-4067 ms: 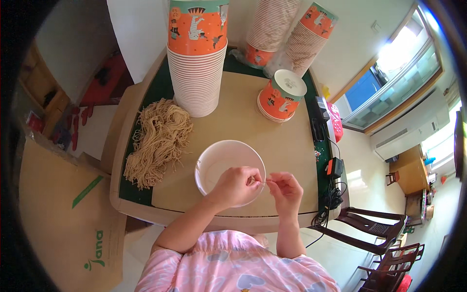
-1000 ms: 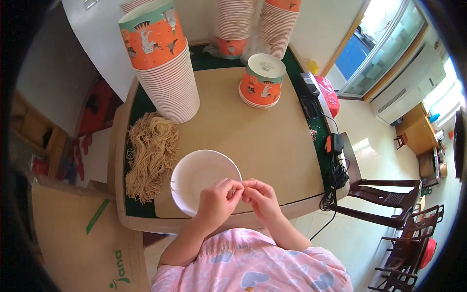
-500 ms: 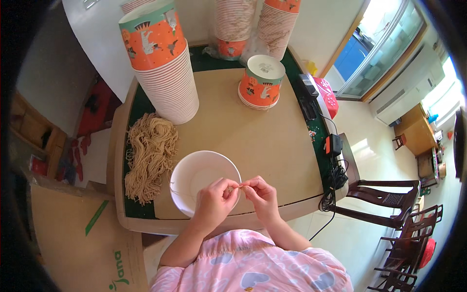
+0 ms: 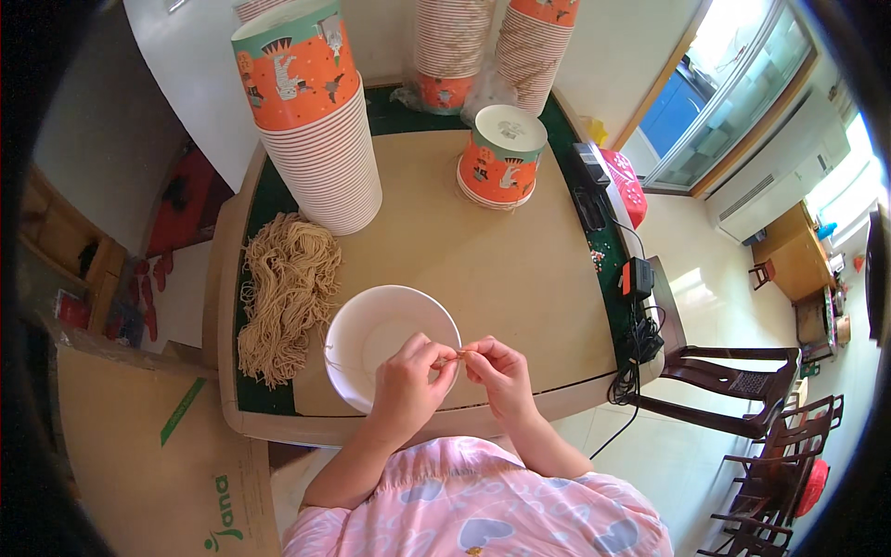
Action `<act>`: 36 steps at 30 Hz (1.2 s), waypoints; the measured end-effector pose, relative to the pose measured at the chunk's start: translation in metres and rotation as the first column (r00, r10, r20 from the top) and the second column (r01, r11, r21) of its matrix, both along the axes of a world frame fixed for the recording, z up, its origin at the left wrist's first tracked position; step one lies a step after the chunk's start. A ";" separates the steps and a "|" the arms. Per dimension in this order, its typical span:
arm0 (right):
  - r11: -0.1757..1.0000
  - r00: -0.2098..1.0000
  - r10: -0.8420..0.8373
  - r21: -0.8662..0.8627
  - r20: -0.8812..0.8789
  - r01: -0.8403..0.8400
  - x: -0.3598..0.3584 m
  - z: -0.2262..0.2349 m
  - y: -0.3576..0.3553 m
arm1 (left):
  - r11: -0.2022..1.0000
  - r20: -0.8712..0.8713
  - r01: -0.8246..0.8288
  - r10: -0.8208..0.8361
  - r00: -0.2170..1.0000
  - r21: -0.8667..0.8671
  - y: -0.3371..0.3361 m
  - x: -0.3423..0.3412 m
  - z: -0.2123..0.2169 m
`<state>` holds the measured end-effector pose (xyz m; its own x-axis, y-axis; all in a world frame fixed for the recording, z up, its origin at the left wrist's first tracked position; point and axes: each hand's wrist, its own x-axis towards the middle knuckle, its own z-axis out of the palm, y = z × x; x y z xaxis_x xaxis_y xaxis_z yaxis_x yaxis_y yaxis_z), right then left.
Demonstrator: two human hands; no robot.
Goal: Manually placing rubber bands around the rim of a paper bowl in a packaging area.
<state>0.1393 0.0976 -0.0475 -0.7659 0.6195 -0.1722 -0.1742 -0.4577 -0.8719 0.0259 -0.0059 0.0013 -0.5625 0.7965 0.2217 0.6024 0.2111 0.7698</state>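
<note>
A white paper bucket [image 4: 357,320] stands with its mouth up near the table's front edge. At its right rim my left hand [image 4: 406,382] and my right hand [image 4: 501,373] meet, fingertips pinched close together. Between them shows a bit of tan string [image 4: 461,354]; how it runs there is too small to make out. A short tan string also pokes out at the bucket's left rim. To the left of the bucket lies a thick bundle of tan strings [image 4: 290,297].
A tall stack of orange and green paper buckets [image 4: 320,153] rises behind the string bundle. Upside-down buckets [image 4: 501,162] sit farther back, with more wrapped stacks [image 4: 452,46] behind. Black cables and an adapter [image 4: 637,278] line the table's right edge. A large cardboard box [image 4: 139,436] stands at left.
My hands stay pinched at the bucket's right rim, with only slight finger movement. The whole view has shifted a little.
</note>
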 end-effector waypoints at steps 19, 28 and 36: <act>0.670 0.972 -0.118 0.738 0.203 -0.073 -0.009 0.032 -0.005 | 0.993 0.148 -0.063 0.048 0.988 0.100 -0.013 -0.011 0.011; 0.508 0.961 -0.181 0.857 0.208 -0.089 -0.013 0.029 -0.003 | 0.995 0.261 -0.024 -0.003 0.965 0.100 -0.010 -0.008 0.008; 0.465 0.962 -0.203 0.883 0.180 -0.067 -0.011 0.028 -0.004 | 0.996 0.143 -0.006 -0.007 0.990 0.092 -0.006 -0.006 0.003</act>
